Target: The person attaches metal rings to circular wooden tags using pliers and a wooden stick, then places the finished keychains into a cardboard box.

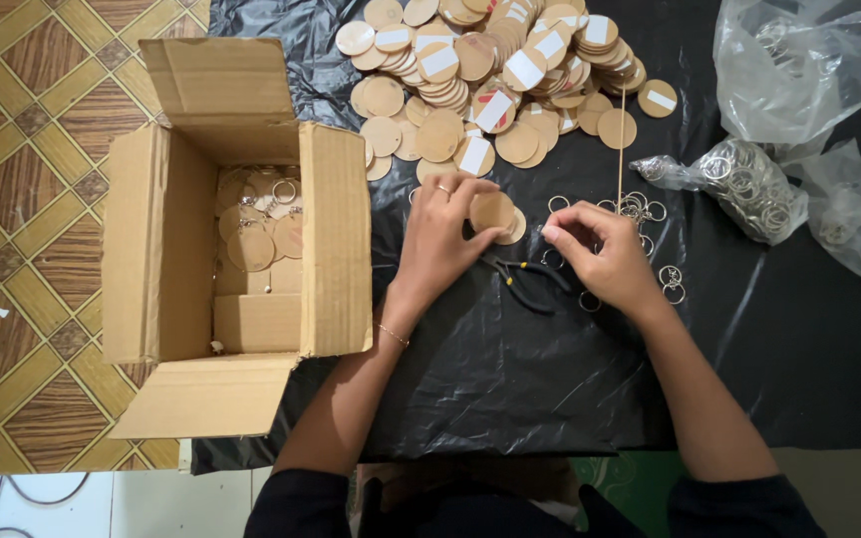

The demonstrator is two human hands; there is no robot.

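Wooden discs (493, 211), two or three together, sit under my left hand (440, 239) at the middle of the black sheet (510, 379), just near the big disc pile (490, 70). Its fingers close on the top disc. My right hand (605, 261) pinches narrow, I think around a small key ring (too small to tell surely). Black pliers (520, 277) lie between both hands. Best I keep the disc steady and its hole toward the ring. The cardboard box (241, 249) stands left.
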